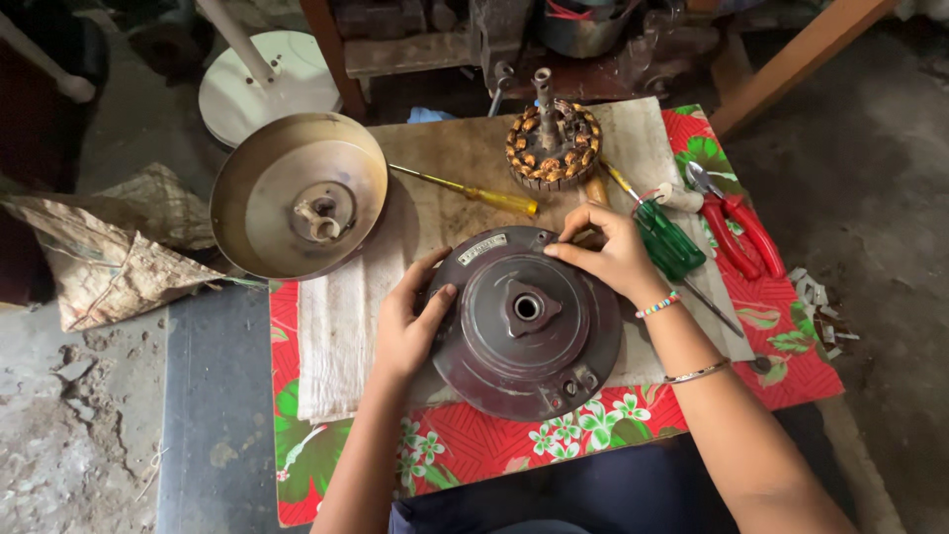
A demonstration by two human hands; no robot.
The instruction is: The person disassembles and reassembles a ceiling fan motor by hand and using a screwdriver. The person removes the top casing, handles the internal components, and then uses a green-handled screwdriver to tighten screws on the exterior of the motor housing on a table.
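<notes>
A round dark-brown motor housing (526, 321) with a central bearing hole lies flat on a white cloth (336, 326) in front of me. My left hand (410, 321) rests on its left rim, thumb on the top face. My right hand (608, 252) sits at the upper right rim with fingertips pinched together on the edge; whatever small part they pinch is hidden. Behind the housing stands a stator with copper windings (554, 146) and a shaft pointing up.
A brass-coloured bowl-shaped cover (297, 193) leans at the left. A yellow-handled screwdriver (474, 193), a green-handled screwdriver (667, 237) and red-handled pliers (736, 232) lie around. A red floral cloth (781, 346) covers the low table. A white round fan base (262, 84) stands behind.
</notes>
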